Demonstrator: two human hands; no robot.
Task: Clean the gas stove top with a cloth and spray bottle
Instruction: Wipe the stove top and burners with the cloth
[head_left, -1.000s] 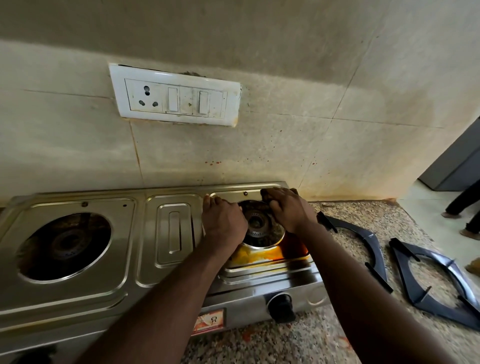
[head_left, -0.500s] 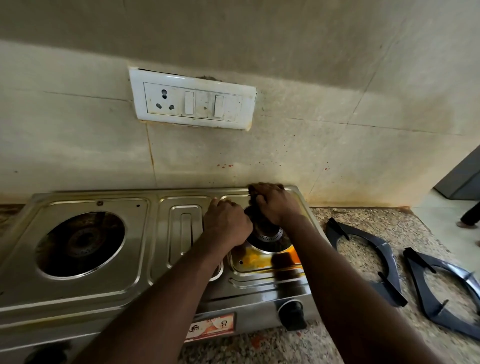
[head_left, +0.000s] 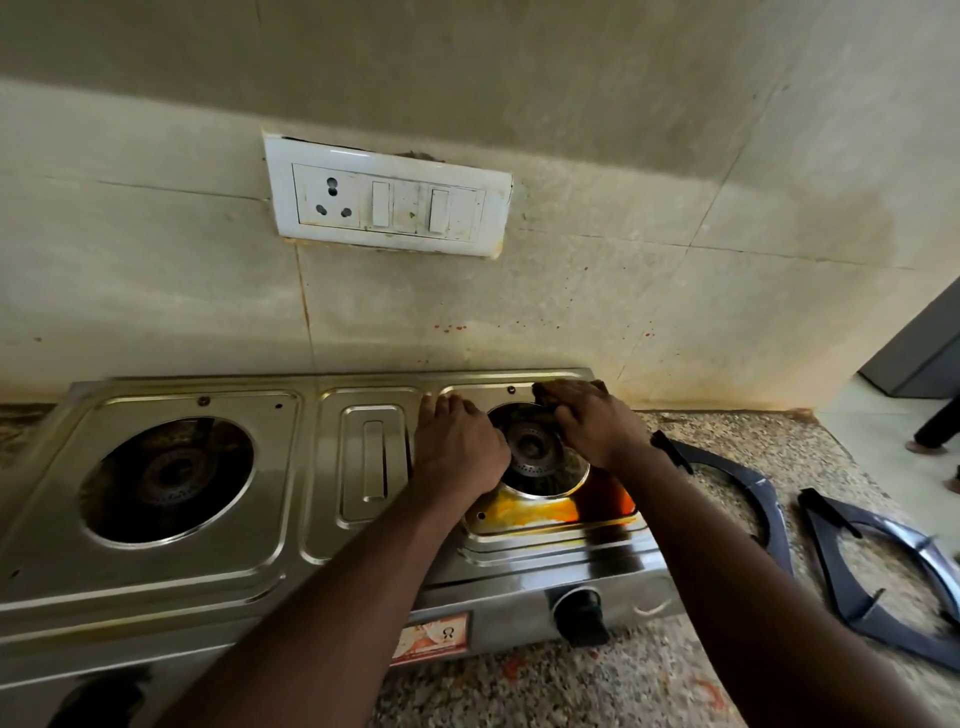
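the cleaning looks barely begun. both pan supports are already off the gas stove (head_left: 291, 525) and lie on the granite counter (head_left: 561, 691) to its right, the nearer pan support (head_left: 753, 493) just beside the stove, the farther pan support (head_left: 883, 577) beyond it. an orange-brown spill (head_left: 550, 512) sits wet and unwiped in the tray in front of the right burner (head_left: 535, 452), and red specks dot the wall tiles (head_left: 675, 312) behind. no spray bottle is in view, so spraying and wiping appear to be left.

the left hand (head_left: 457, 452) rests on the steel at the left rim of the right burner, fingers bent; whether it grips anything i cannot tell. the right hand (head_left: 597, 421) reaches over the burner's back rim, fingers curled down on something dark (head_left: 545, 391) that may be a cloth, though the view is too dim to say, and how it grips i cannot tell.

the left burner (head_left: 166, 478) sits bare and untouched. a black knob (head_left: 582, 616) juts from the front panel below the spill. a white switch board (head_left: 389, 208) is on the wall above. the burner head itself stands in the way of wiping the tray.
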